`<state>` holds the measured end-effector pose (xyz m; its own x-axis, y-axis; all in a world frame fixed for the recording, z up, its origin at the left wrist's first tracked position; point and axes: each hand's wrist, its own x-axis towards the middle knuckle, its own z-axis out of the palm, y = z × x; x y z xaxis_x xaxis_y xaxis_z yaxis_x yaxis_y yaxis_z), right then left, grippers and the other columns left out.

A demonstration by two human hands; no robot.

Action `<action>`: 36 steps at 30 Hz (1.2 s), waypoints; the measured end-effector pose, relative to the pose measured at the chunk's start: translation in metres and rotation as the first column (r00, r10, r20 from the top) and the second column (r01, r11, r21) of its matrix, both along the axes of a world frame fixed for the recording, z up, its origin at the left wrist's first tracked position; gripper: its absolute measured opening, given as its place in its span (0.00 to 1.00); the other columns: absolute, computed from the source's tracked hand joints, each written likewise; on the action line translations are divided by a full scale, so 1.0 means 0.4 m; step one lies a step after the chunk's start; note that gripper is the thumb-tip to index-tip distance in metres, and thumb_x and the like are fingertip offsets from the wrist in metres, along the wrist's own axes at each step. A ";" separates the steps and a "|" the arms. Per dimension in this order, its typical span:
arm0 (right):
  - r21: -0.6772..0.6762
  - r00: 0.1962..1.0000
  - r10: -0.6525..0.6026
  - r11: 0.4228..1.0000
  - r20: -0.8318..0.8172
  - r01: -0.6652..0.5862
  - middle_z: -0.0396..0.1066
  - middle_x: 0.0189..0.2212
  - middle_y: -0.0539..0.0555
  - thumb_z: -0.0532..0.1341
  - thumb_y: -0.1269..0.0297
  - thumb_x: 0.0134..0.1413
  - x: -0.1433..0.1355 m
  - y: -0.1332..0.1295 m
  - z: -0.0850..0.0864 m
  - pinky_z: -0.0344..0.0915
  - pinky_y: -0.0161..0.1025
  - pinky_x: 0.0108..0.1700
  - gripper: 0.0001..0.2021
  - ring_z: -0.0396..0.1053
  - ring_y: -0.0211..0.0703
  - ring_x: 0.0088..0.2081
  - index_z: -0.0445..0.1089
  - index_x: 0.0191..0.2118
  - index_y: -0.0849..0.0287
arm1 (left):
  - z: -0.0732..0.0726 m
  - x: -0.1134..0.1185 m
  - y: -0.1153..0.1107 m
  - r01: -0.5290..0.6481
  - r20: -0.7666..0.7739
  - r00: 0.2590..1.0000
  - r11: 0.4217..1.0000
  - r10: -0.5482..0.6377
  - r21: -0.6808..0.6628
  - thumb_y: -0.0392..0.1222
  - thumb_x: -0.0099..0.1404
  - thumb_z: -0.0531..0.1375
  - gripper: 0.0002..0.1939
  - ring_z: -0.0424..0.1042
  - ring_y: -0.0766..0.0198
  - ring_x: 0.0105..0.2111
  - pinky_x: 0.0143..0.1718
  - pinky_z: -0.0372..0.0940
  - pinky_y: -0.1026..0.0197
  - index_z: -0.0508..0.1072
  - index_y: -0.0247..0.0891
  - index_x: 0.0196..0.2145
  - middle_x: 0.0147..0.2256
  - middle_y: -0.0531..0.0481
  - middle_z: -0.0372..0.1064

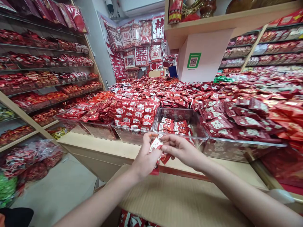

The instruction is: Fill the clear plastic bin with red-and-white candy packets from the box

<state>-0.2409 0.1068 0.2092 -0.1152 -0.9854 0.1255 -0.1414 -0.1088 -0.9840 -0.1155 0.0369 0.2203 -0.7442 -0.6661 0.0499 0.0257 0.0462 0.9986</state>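
Both my hands meet in front of a clear plastic bin (pixel 203 134). My left hand (pixel 146 157) is closed around small red and white candy packets (pixel 155 144), with its thumb laid over them. The fingers of my right hand (pixel 177 146) pinch the same bunch from the other side, and a red corner hangs below them. How many packets are in my grasp I cannot make out. A few red packets (pixel 181 126) with white print lie in the bin just behind my hands. To its left, a bin of red packets (pixel 134 115) stands full, its packets in rows.
Heaped dark red packets (pixel 220 124) fill the bin on the right. Shelves (pixel 47 69) of packets line the left wall. An open cardboard box (pixel 132 219) with packets sits below my arms, under a wooden board (pixel 180 198). Plastic bags (pixel 33 160) lie on the floor at left.
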 end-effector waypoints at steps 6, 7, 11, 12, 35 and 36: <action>-0.041 0.976 -0.126 0.990 0.176 0.135 0.68 0.34 0.54 0.59 0.59 0.43 -0.069 -0.020 0.013 0.67 0.37 0.32 0.15 0.67 0.38 0.33 0.62 0.38 0.60 | 0.021 -0.090 -0.059 0.101 -0.087 0.990 0.991 -0.108 -0.088 0.32 0.51 0.53 0.24 0.62 0.72 0.25 0.16 0.58 0.73 0.54 0.44 0.45 0.40 0.50 0.58; -0.052 0.975 -0.150 0.986 0.163 0.160 0.68 0.34 0.54 0.59 0.60 0.43 -0.071 -0.021 0.010 0.67 0.38 0.32 0.14 0.68 0.39 0.33 0.62 0.37 0.60 | 0.016 -0.093 -0.066 0.120 -0.091 0.988 0.989 -0.128 -0.092 0.32 0.51 0.53 0.24 0.62 0.73 0.24 0.16 0.58 0.73 0.55 0.44 0.46 0.40 0.50 0.59; -0.133 0.954 -0.295 0.949 -0.058 0.286 0.69 0.32 0.53 0.58 0.61 0.44 -0.077 -0.021 0.003 0.66 0.38 0.34 0.11 0.67 0.39 0.33 0.64 0.36 0.59 | -0.021 -0.086 -0.083 0.109 -0.109 0.987 0.992 -0.115 -0.060 0.41 0.55 0.54 0.20 0.64 0.73 0.19 0.15 0.56 0.72 0.57 0.40 0.45 0.31 0.51 0.64; -0.146 0.939 -0.323 0.941 -0.121 0.305 0.69 0.33 0.53 0.58 0.61 0.44 -0.080 -0.021 0.004 0.66 0.37 0.34 0.11 0.67 0.39 0.33 0.65 0.36 0.59 | -0.030 -0.085 -0.085 0.088 -0.101 0.991 0.995 -0.092 -0.046 0.44 0.55 0.54 0.19 0.64 0.72 0.18 0.14 0.55 0.72 0.58 0.38 0.45 0.27 0.52 0.64; 0.087 0.449 -0.035 0.965 -0.893 0.248 0.68 0.27 0.51 0.55 0.64 0.44 -0.243 -0.114 0.094 0.57 0.32 0.31 0.06 0.62 0.37 0.28 0.65 0.30 0.59 | -0.162 -0.059 -0.097 0.259 0.192 0.960 0.902 -0.203 -0.345 0.43 0.56 0.52 0.11 0.63 0.71 0.20 0.23 0.59 0.68 0.68 0.35 0.34 0.24 0.52 0.65; 0.110 0.451 -0.009 0.965 -0.893 0.237 0.68 0.27 0.50 0.55 0.64 0.43 -0.244 -0.119 0.088 0.57 0.31 0.30 0.06 0.62 0.36 0.28 0.65 0.30 0.59 | -0.175 -0.057 -0.096 0.326 0.252 0.937 0.867 -0.243 -0.376 0.42 0.55 0.52 0.11 0.63 0.71 0.21 0.24 0.59 0.68 0.69 0.36 0.34 0.24 0.52 0.66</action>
<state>-0.3386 0.0591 0.2442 -0.1776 -0.9829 0.0493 -0.9364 0.1533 -0.3157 -0.1381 -0.0016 0.1505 -0.9206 -0.3754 0.1071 -0.0883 0.4675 0.8796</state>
